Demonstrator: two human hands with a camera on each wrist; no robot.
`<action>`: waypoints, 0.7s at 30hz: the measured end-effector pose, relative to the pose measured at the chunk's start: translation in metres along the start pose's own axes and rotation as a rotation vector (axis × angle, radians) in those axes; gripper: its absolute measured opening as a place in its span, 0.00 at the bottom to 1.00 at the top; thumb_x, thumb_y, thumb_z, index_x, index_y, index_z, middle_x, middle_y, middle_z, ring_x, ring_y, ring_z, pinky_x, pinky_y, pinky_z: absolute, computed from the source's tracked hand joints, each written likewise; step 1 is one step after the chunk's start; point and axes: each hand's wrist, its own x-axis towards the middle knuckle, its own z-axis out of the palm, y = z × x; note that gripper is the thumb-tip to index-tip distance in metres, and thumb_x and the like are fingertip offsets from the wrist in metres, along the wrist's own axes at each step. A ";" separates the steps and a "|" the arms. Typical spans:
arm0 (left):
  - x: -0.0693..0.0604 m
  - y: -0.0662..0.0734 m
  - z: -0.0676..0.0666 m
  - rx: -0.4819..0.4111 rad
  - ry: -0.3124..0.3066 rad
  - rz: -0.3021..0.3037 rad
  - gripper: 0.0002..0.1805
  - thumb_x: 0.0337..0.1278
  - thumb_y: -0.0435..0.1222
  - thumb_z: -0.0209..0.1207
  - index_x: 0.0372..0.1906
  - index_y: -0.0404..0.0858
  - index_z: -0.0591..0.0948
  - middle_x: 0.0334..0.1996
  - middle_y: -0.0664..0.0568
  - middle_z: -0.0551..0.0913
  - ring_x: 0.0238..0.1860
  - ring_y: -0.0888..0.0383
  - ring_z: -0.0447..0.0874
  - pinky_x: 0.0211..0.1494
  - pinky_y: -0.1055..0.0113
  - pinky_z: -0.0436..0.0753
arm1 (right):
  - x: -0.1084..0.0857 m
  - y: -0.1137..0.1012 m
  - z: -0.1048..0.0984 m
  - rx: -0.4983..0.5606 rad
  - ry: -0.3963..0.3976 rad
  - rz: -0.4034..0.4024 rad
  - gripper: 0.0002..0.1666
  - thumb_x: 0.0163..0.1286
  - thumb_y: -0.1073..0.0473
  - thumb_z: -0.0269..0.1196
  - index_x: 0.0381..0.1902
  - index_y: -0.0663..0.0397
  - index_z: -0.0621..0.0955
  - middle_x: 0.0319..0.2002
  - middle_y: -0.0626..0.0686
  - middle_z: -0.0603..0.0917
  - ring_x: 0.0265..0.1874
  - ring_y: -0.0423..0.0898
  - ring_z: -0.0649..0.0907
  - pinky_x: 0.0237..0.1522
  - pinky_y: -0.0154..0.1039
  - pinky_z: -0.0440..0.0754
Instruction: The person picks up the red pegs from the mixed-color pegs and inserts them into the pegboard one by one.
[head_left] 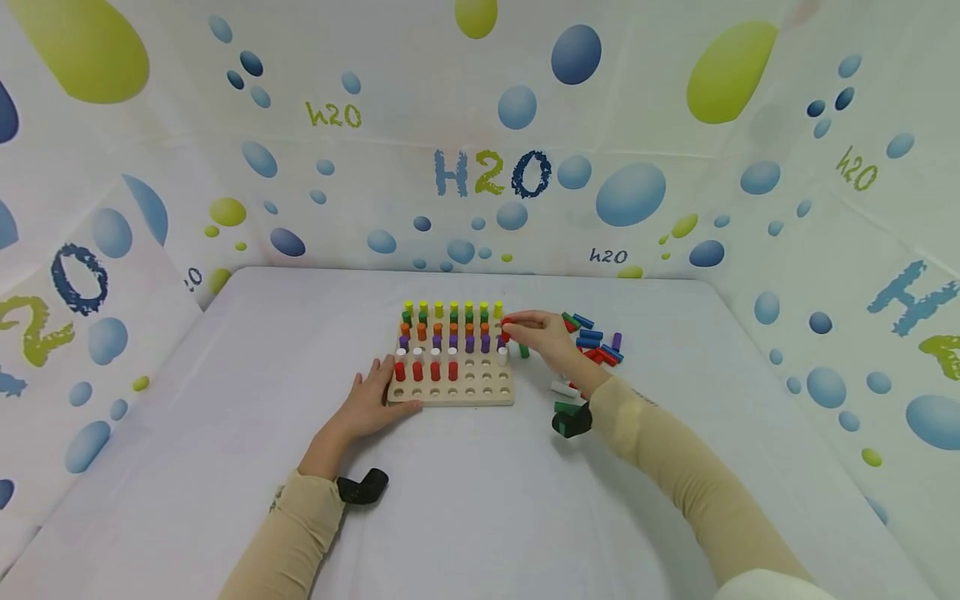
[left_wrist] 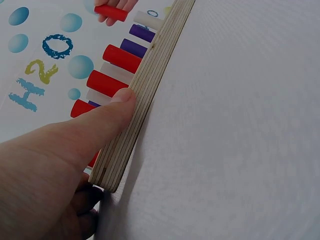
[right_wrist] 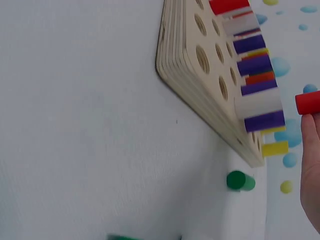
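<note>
A wooden pegboard (head_left: 450,400) stands on the table with rows of coloured pegs: yellow at the back, then green, orange, purple, white and red. The front row shows bare holes. My left hand (head_left: 365,407) rests against the board's front-left corner, its thumb (left_wrist: 112,112) lying straight along the front edge and the other fingers at the left side. Over the board's right edge, my right hand (head_left: 551,342) pinches a red peg (head_left: 506,331) by the fingertips. In the right wrist view this red peg (right_wrist: 307,102) is apart from the board.
Right of the board lies a loose heap of blue pegs (head_left: 591,335), red, green and purple ones. A green peg (head_left: 523,351) is close to the board's right side. A white peg (head_left: 564,389) and another green peg (head_left: 567,408) lie near the right wrist.
</note>
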 end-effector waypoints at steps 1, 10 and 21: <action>0.000 0.000 0.000 0.000 0.000 0.001 0.54 0.51 0.54 0.60 0.69 0.27 0.44 0.69 0.34 0.48 0.70 0.40 0.35 0.67 0.45 0.31 | 0.000 0.000 0.002 0.004 -0.009 -0.008 0.22 0.59 0.55 0.66 0.50 0.56 0.78 0.48 0.55 0.81 0.48 0.47 0.79 0.54 0.42 0.74; 0.000 0.000 -0.001 -0.005 0.005 0.008 0.54 0.51 0.54 0.60 0.69 0.27 0.44 0.69 0.34 0.47 0.70 0.40 0.35 0.67 0.44 0.32 | -0.003 -0.003 0.019 0.012 -0.031 -0.040 0.20 0.60 0.60 0.65 0.49 0.61 0.78 0.47 0.57 0.81 0.45 0.47 0.81 0.49 0.39 0.77; 0.001 -0.003 0.001 -0.006 0.003 0.007 0.55 0.49 0.55 0.60 0.69 0.27 0.44 0.69 0.34 0.48 0.70 0.40 0.35 0.67 0.45 0.32 | -0.009 -0.003 0.038 0.006 -0.079 -0.045 0.16 0.60 0.62 0.64 0.46 0.62 0.79 0.43 0.55 0.83 0.40 0.44 0.82 0.48 0.39 0.78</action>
